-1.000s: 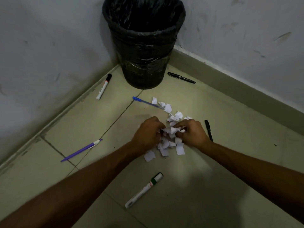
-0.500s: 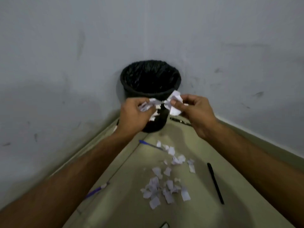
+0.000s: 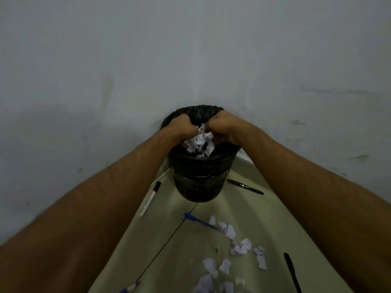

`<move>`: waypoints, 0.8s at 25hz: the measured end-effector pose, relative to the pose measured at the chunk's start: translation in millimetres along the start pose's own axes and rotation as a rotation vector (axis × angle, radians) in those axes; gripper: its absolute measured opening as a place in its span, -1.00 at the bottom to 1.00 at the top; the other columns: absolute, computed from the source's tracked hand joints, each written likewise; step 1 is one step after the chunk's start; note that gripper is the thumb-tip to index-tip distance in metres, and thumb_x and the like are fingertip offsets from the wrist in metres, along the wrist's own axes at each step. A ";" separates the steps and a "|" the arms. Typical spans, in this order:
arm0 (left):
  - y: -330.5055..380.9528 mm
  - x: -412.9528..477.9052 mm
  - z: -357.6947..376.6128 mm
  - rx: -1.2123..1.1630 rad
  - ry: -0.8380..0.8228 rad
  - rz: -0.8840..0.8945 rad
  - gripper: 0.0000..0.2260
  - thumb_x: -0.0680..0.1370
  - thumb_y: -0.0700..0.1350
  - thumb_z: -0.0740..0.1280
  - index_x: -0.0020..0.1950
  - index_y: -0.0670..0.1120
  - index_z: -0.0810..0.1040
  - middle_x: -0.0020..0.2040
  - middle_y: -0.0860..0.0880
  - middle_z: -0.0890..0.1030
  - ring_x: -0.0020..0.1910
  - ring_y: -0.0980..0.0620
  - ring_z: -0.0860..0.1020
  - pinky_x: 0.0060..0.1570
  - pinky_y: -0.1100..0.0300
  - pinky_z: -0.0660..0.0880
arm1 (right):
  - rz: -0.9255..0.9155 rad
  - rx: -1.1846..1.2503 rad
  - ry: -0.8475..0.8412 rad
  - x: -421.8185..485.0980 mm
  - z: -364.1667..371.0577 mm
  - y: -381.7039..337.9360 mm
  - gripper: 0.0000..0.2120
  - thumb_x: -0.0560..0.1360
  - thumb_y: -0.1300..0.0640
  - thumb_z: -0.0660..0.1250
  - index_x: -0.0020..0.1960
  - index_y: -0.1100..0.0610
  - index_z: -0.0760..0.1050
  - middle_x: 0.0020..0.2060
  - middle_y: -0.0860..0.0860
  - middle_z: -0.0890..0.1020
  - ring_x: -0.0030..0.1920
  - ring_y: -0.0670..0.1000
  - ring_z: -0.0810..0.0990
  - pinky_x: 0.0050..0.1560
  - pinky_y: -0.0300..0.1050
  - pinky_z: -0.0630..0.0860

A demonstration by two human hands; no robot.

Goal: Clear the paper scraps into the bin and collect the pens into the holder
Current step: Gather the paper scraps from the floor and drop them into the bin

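A black bin [image 3: 198,176] lined with a black bag stands in the corner of the room. Both hands are over its mouth: my left hand [image 3: 181,126] and my right hand [image 3: 224,127] are pressed together, fingers curled on a bunch of white paper scraps [image 3: 200,141] that hangs down into the bin. More white paper scraps [image 3: 229,256] lie scattered on the floor below. Pens lie around: a white marker [image 3: 150,198] left of the bin, a black pen [image 3: 245,186] to its right, a blue pen [image 3: 200,221], another black pen [image 3: 292,273], and a purple pen [image 3: 129,289] at the bottom edge.
Grey walls meet behind the bin. The floor is pale tile [image 3: 254,216] with a dark grout line running diagonally. No pen holder is in view.
Both hands rose from the floor pile with a bunch of scraps, carried it forward, and now hold it over the bin's mouth. My view has tilted upward.
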State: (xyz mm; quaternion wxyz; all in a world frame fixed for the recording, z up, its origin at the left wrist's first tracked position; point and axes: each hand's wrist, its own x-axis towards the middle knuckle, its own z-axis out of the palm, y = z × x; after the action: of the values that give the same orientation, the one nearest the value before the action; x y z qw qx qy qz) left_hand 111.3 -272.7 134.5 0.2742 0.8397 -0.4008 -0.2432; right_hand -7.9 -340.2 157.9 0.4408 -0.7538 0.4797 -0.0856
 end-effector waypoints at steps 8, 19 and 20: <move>-0.3 -57.8 -4.0 -0.061 0.322 0.217 -0.75 0.44 -0.19 0.25 0.04 -0.13 0.64 -0.13 -0.10 0.66 -0.12 -0.06 0.63 -0.08 0.16 0.56 | -0.318 0.262 0.383 -57.2 -8.1 29.4 -0.88 0.43 0.15 0.37 -0.11 0.14 0.66 -0.23 0.14 0.71 -0.22 0.09 0.69 -0.18 -0.01 0.66; -162.7 -215.1 131.8 0.059 0.039 0.268 -0.86 0.53 -0.10 0.34 0.07 0.03 0.58 -0.08 0.08 0.59 -0.26 0.18 0.54 -0.25 0.41 0.41 | -0.520 -0.761 -0.346 -72.8 77.3 239.2 -0.43 0.47 0.29 0.31 0.45 0.05 0.37 0.47 0.10 0.35 0.43 0.13 0.36 0.40 0.00 0.35; -170.0 -217.6 135.5 0.069 0.028 0.263 -0.85 0.52 -0.11 0.34 0.08 0.03 0.57 -0.08 0.09 0.59 -0.26 0.19 0.53 -0.26 0.44 0.38 | -0.536 -0.818 -0.390 -65.3 87.2 241.5 -0.41 0.49 0.24 0.32 0.48 0.01 0.31 0.51 0.09 0.28 0.45 0.15 0.31 0.42 0.07 0.33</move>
State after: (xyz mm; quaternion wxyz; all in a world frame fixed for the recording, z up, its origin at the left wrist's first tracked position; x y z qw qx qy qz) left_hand -4.1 -43.3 -35.0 0.2803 0.7921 -0.5117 -0.1793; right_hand -150.5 -273.7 -55.3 0.1544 -0.9624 0.1733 0.1409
